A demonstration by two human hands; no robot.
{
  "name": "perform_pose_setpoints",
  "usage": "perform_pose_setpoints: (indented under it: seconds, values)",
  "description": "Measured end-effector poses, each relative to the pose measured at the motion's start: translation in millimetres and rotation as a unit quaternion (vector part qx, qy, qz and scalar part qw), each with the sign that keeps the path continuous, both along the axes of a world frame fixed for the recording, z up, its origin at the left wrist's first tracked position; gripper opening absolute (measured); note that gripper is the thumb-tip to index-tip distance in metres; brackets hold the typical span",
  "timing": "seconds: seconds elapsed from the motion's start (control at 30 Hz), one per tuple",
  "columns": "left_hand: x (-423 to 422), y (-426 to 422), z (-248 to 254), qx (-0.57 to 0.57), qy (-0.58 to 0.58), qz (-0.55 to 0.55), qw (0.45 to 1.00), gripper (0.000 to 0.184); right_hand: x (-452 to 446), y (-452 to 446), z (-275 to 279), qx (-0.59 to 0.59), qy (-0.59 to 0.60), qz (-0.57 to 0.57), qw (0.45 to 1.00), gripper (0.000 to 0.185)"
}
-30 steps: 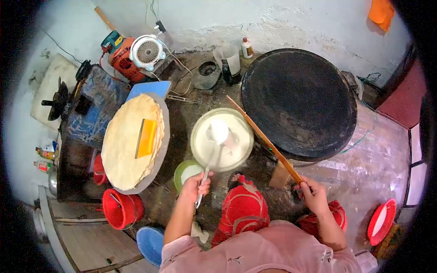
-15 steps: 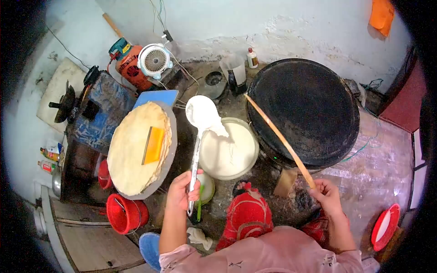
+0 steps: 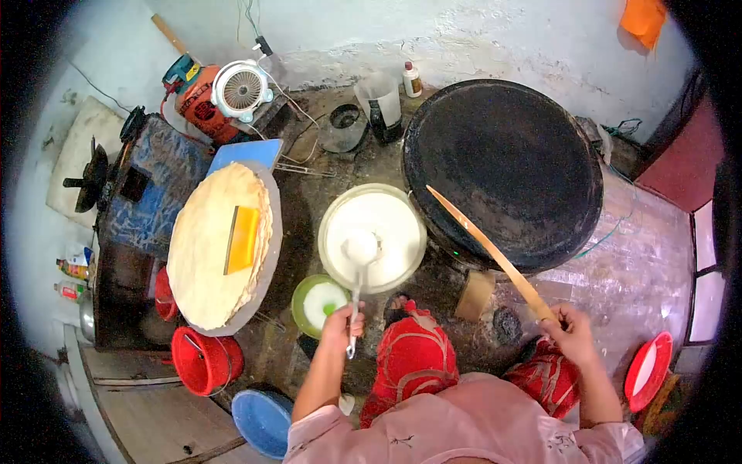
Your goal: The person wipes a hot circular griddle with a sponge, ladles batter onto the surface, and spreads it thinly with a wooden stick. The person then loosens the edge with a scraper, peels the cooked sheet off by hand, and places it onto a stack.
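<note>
My left hand [image 3: 338, 328] is closed round the handle of a ladle [image 3: 356, 296]. The ladle's bowl sits in the white batter [image 3: 390, 232] of a wide bucket [image 3: 328, 272]. In my right hand [image 3: 570, 330] is a long, flat wooden spatula [image 3: 495, 251], its pointed tip over the near left part of a round black griddle [image 3: 506, 170]. On the left, a stack of thin round pancakes [image 3: 207, 255] lies on a round board [image 3: 269, 267], with a yellow scraper [image 3: 243, 240] on top.
A green bowl [image 3: 300, 305] of white liquid stands left of the bucket. Further left are a red bucket [image 3: 202, 363] and a blue basin [image 3: 259, 421]. Behind stand a clear jug [image 3: 379, 104], a white bottle [image 3: 412, 80], a blower [image 3: 241, 89] and an orange gas cylinder [image 3: 201, 100].
My left hand has lowered the ladle from above the bucket into the batter. The spatula, held in my right hand, has shifted slightly. The view has moved a little.
</note>
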State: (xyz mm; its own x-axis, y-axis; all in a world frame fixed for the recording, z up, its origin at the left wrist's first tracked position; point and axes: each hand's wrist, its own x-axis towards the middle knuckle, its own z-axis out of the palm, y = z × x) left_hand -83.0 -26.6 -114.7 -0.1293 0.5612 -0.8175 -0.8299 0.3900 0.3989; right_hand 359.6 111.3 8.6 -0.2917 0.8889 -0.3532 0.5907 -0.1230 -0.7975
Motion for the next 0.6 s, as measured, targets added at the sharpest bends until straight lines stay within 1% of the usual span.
perform_pose_setpoints:
  seconds: [0.03, 0.07, 0.13, 0.17, 0.2, 0.23, 0.27, 0.33, 0.37, 0.43, 0.47, 0.5, 0.57, 0.6]
  values:
    - [-1.1, -3.7, 16.9, 0.020, -0.005, 0.004, 1.000, 0.026, 1.4, 2.1, -0.1, -0.001, 0.001, 0.000, 1.000, 0.017]
    - [2.4, -1.2, 42.4, 0.016, 0.024, 0.006, 1.000, 0.027, 3.8, 4.8, -1.3, -0.019, 0.022, -0.014, 0.999, 0.019]
    - [4.9, 0.7, 79.2, 0.054, 0.067, 0.007, 0.996, 0.027, 3.9, 10.9, -4.8, -0.035, 0.047, -0.025, 0.998, 0.021]
    - [8.2, 5.2, 99.2, 0.065, 0.094, 0.015, 0.993, 0.027, 2.5, 14.2, -6.8, 0.030, 0.029, -0.001, 0.999, 0.025]
    - [6.7, 8.8, 113.9, 0.088, 0.113, -0.001, 0.990, 0.028, 0.9, 18.0, -8.0, 0.096, 0.011, 0.022, 0.995, 0.028]
    - [12.4, 17.3, 132.4, 0.094, 0.122, 0.027, 0.988, 0.033, -5.0, 21.8, -0.2, 0.100, 0.015, 0.022, 0.995, 0.028]
    - [12.4, 23.7, 146.0, 0.118, 0.135, 0.021, 0.984, 0.033, -13.8, 25.2, 15.6, 0.047, 0.010, 0.010, 0.999, 0.031]
    - [14.4, 40.4, 171.7, 0.149, 0.160, 0.027, 0.975, 0.035, -8.4, 34.7, -1.6, 0.054, 0.031, 0.023, 0.998, 0.037]
    - [11.9, 48.7, 180.0, 0.171, 0.149, 0.017, 0.974, 0.037, -9.0, 38.5, -1.1, 0.062, 0.035, 0.022, 0.997, 0.037]
    - [12.5, 69.5, 194.0, 0.227, 0.129, 0.010, 0.965, 0.032, -12.7, 45.4, 4.4, 0.140, 0.024, 0.056, 0.988, 0.039]
    - [10.9, 80.4, 196.1, 0.246, 0.122, -0.002, 0.961, 0.032, -12.9, 48.7, 3.8, 0.152, 0.020, 0.056, 0.987, 0.040]
    - [13.5, 94.0, 199.8, 0.253, 0.117, -0.009, 0.960, 0.033, -13.6, 53.1, 3.8, 0.158, 0.023, 0.051, 0.986, 0.040]
    - [22.5, 121.5, 201.2, 0.256, 0.079, 0.009, 0.964, 0.031, -13.2, 60.3, 2.8, 0.140, -0.008, 0.046, 0.989, 0.040]
    - [28.6, 138.1, 198.7, 0.234, 0.094, 0.025, 0.967, 0.028, -12.1, 64.1, -7.1, 0.192, -0.001, 0.040, 0.981, 0.040]
